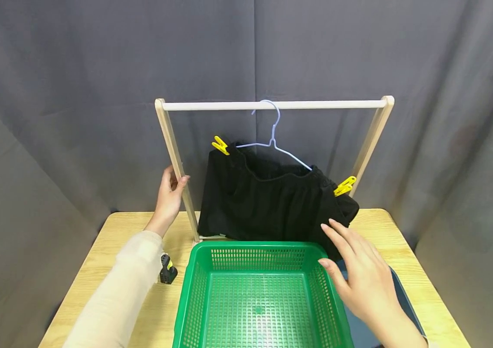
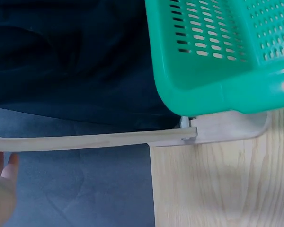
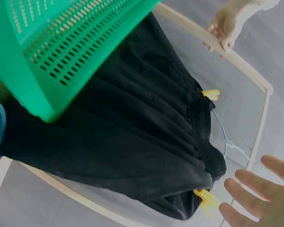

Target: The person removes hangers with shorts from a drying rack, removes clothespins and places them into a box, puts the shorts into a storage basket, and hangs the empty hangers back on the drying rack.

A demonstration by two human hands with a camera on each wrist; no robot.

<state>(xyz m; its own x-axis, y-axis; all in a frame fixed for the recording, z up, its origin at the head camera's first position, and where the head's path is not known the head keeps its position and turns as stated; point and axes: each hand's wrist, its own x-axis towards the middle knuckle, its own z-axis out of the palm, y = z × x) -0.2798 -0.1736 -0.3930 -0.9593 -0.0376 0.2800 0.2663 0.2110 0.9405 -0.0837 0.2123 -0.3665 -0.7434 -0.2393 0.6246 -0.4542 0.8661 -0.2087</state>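
Note:
My left hand (image 1: 169, 200) grips the left post of a wooden clothes rack (image 1: 171, 140), thumb in front. From the rack's top bar hangs a pale blue hanger (image 1: 274, 140), tilted down to the right. It carries a black garment (image 1: 268, 208) with a gathered waist; whether skirt, shorts or trousers, I cannot tell. One yellow clothespin (image 1: 220, 145) sits at the waist's left end, another yellow clothespin (image 1: 345, 186) at its right. With fingers spread, my right hand (image 1: 361, 270) holds nothing, in front of the garment's lower right and beside the green basket's rim.
A green perforated basket (image 1: 185, 299) stands at the front and hides the garment's lower part. Partly under my right hand lies a dark blue bin (image 1: 400, 290). A small black and yellow object (image 1: 168, 270) rests on the wooden table (image 1: 85, 290), left of the basket.

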